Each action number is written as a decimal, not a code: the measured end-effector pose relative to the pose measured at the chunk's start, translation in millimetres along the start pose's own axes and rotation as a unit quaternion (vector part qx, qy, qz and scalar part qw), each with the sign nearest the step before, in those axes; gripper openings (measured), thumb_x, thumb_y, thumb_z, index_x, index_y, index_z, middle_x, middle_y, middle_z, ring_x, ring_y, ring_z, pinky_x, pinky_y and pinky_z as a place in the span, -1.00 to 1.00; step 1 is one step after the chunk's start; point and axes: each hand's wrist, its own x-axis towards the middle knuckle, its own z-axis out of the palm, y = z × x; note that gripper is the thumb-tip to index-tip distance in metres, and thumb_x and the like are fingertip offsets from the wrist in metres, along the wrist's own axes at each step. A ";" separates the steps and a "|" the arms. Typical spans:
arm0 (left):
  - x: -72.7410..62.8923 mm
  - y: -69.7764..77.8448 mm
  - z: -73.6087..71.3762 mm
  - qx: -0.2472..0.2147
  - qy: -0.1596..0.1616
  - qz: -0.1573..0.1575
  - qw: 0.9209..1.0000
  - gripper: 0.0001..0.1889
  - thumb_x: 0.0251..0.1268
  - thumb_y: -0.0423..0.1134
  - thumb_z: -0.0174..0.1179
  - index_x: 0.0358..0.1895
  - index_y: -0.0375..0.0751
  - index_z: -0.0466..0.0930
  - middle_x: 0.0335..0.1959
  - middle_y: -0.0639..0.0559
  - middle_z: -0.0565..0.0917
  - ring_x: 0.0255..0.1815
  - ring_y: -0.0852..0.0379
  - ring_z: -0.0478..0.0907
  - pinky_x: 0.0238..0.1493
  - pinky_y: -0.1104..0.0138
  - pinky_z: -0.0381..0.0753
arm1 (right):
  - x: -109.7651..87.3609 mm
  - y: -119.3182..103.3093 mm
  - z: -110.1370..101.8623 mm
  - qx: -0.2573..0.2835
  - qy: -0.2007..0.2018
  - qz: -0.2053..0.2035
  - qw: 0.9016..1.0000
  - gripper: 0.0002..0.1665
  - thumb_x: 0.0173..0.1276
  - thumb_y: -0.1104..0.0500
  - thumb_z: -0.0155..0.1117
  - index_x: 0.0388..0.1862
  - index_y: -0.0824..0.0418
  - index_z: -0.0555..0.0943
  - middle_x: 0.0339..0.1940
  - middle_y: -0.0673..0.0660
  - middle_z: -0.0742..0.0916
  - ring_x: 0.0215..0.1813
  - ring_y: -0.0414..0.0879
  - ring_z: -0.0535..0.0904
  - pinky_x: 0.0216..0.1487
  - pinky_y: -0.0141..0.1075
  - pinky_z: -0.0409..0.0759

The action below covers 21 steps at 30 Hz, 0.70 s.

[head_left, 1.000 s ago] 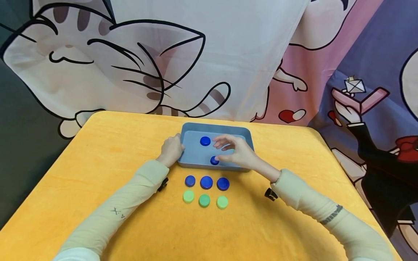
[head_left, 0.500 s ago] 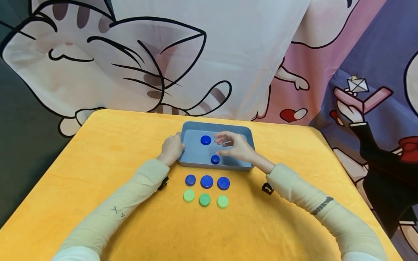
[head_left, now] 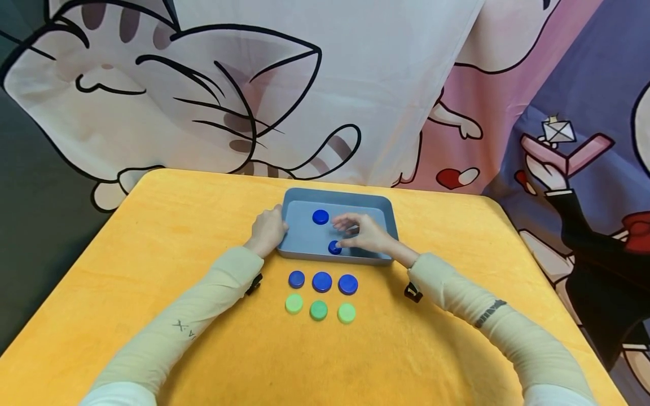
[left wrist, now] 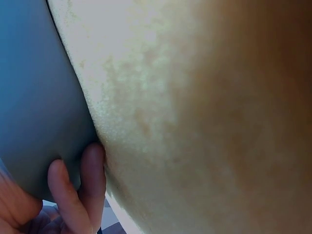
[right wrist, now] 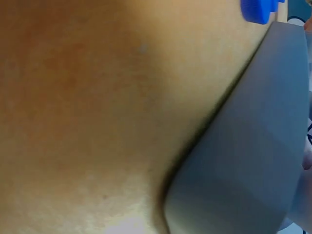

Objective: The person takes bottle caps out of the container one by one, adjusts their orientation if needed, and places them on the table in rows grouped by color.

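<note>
A blue-grey tray (head_left: 337, 260) stands near the back of the table. My left hand (head_left: 267, 231) grips its left end; in the left wrist view the fingers (left wrist: 92, 170) lie against the tray wall (left wrist: 39, 97). Inside the tray are a larger blue bottle cap (head_left: 320, 217) toward the back and a smaller blue cap (head_left: 333, 248) near the front wall. Over the tray, my right hand (head_left: 368, 234) has its fingers spread and loosely bent, the thumb tip overlapping the smaller cap. The right wrist view shows the tray's outer wall (right wrist: 239, 141), with that hand mostly hidden.
In front of the tray, a row of three blue caps (head_left: 322, 282) lies on the yellow table (head_left: 325, 366). Nearer me is a row of three green caps (head_left: 318, 310). A printed cloth (head_left: 396, 84) hangs behind the table.
My right thumb lifted off the smaller blue cap, then came down over it again. The right forearm shifted slightly left. My left hand stays on the tray.
</note>
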 end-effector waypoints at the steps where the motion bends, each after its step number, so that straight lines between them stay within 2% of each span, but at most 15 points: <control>1: -0.1 0.1 -0.2 0.000 0.000 0.000 1.000 -0.59 0.32 -0.35 0.01 0.21 -0.42 0.36 -0.19 -0.35 0.65 -0.25 -0.17 0.64 -0.26 0.07 0.61 | -0.1 1.6 0.1 -0.003 -0.003 0.002 1.000 -0.36 0.04 0.34 0.48 0.16 0.37 0.53 0.04 0.31 0.68 0.05 0.14 0.60 0.10 -0.07 0.58; 6: 0.1 0.0 -0.8 0.001 0.003 0.002 1.000 -0.61 0.30 -0.36 0.01 0.17 -0.42 0.38 -0.21 -0.35 0.65 -0.26 -0.17 0.64 -0.27 0.07 0.60 | -0.8 8.6 2.0 -0.023 -0.017 0.025 0.999 -0.39 0.01 0.33 0.51 0.12 0.32 0.58 0.03 0.25 0.70 0.04 0.06 0.63 0.05 -0.19 0.61; 8: 0.3 0.0 -0.6 0.001 0.002 0.002 1.000 -0.62 0.31 -0.35 0.01 0.17 -0.42 0.38 -0.21 -0.35 0.65 -0.25 -0.17 0.64 -0.27 0.07 0.60 | -2.0 9.9 3.5 -0.029 -0.019 0.027 0.999 -0.40 0.02 0.33 0.50 0.11 0.33 0.58 0.04 0.26 0.70 0.03 0.07 0.63 0.06 -0.17 0.61; 14: 0.4 0.4 -0.8 0.000 0.001 0.000 1.000 -0.60 0.30 -0.35 0.01 0.18 -0.41 0.38 -0.22 -0.34 0.65 -0.27 -0.16 0.63 -0.28 0.08 0.60 | -3.2 9.2 7.9 -0.036 -0.015 0.017 0.999 -0.42 0.04 0.35 0.48 0.11 0.35 0.58 0.03 0.29 0.69 0.00 0.10 0.62 0.07 -0.09 0.60; 21: -0.2 0.4 -0.8 0.005 0.007 0.000 1.000 -0.60 0.32 -0.35 0.01 0.20 -0.42 0.38 -0.20 -0.36 0.65 -0.23 -0.19 0.64 -0.25 0.05 0.61 | -1.8 10.8 13.6 -0.073 -0.037 -0.006 0.997 -0.48 0.07 0.38 0.45 0.07 0.30 0.61 0.02 0.22 0.71 0.01 0.03 0.63 0.08 -0.18 0.60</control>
